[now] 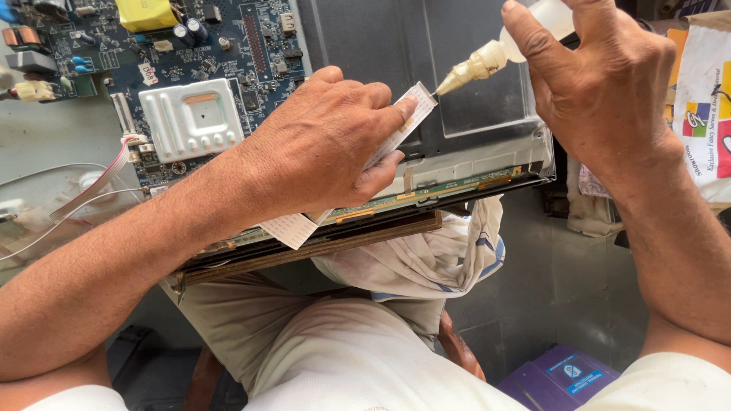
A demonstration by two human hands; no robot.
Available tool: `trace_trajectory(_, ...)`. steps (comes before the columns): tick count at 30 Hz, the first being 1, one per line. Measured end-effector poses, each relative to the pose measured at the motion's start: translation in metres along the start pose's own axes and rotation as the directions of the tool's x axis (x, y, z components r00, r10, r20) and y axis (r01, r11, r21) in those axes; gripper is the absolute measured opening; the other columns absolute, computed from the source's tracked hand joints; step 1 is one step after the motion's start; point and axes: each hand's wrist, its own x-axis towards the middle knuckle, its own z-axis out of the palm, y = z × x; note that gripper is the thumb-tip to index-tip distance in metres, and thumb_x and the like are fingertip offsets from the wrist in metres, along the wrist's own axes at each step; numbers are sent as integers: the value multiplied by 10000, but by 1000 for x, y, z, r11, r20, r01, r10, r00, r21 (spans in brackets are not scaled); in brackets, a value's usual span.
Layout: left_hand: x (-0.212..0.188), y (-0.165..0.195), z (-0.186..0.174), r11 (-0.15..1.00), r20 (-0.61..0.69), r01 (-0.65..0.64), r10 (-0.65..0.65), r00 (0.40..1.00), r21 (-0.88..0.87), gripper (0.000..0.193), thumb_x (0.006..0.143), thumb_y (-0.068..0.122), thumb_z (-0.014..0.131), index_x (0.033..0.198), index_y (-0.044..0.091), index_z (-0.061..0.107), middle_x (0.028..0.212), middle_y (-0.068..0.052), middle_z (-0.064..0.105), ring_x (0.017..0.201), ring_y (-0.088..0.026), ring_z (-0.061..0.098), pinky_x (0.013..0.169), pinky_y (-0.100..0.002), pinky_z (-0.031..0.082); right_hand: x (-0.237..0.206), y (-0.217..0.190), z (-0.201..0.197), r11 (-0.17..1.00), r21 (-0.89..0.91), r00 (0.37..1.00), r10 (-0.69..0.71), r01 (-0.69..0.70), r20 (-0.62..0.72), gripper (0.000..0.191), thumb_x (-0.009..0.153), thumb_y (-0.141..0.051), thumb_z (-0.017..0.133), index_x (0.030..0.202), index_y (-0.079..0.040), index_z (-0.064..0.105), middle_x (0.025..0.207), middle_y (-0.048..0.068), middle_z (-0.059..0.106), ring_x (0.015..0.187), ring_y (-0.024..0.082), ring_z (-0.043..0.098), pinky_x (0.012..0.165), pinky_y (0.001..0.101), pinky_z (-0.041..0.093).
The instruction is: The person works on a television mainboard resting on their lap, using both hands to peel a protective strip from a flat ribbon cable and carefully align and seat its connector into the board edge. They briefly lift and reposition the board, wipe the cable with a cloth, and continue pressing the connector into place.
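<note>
- Pale trousers and a light shirt fill the six o'clock edge, closest to the lens, with a crumpled white-and-blue cloth (pixel 449 259) hanging just above them.
- Left hand (pixel 320 144), near the centre, pinches a flat white ribbon cable (pixel 402 125): thumb beneath, fingers (pixel 381 99) pressed together on top.
- That cable's long axis runs from seven o'clock, where its wide end lies over the panel edge, up towards one o'clock, where its free tip pokes out just past the fingertips.
- Right hand (pixel 601 84), at one o'clock, is curled tightly around a small translucent squeeze bottle (pixel 548 19); how the fingers sit behind it cannot be told.
- Its yellowish crusted nozzle (pixel 472 68) slants down towards eight o'clock, and the point sits at the cable's free tip, touching or just beside it.
- So the cable tip lies at eight o'clock from the right hand, while the left hand is the nearer one and already holds it.
- Beneath both hands lies a dark grey metal back panel (pixel 487 114); a blue circuit board (pixel 228 53) with a silvery shield (pixel 190 118) sits at eleven o'clock.
</note>
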Motion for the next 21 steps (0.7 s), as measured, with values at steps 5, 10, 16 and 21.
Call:
trace_trajectory(5,0,-1,0,1000,4,-5,5,1000,-2,473,920,306,693,1258,-24,665,806,-100,614,760,-254,628,753,-434,447,-3,-1,-6,1000,-23,1000,-3,3,3,391,975,-36,829,1334,-160,737,1377,58,608,749,111,613,622,258,472)
trace_trajectory(10,0,0,-1,1000,29,6,-6,1000,4,465,923,313,689,1247,-19,667,793,-96,606,755,-253,624,752,-433,445,-7,0,-4,1000,17,999,26,-26,25,415,981,-25,824,1365,-144,722,1391,57,601,786,120,632,664,265,498)
trace_trajectory(16,1,0,-2,1000,44,10,-10,999,2,462,922,330,697,1228,-14,672,788,-95,604,747,-255,619,746,-431,442,-10,2,17,861,393,944,322,-323,69,311,975,-88,840,1249,-41,700,961,52,584,682,142,590,595,284,461)
trace_trajectory(21,-1,0,-2,1000,35,8,-8,999,1,471,916,330,706,1242,-9,667,791,-94,603,752,-261,620,748,-432,441,0,-4,45,474,718,800,567,-510,194,354,1061,-208,838,882,-34,587,594,6,486,481,97,489,455,249,330)
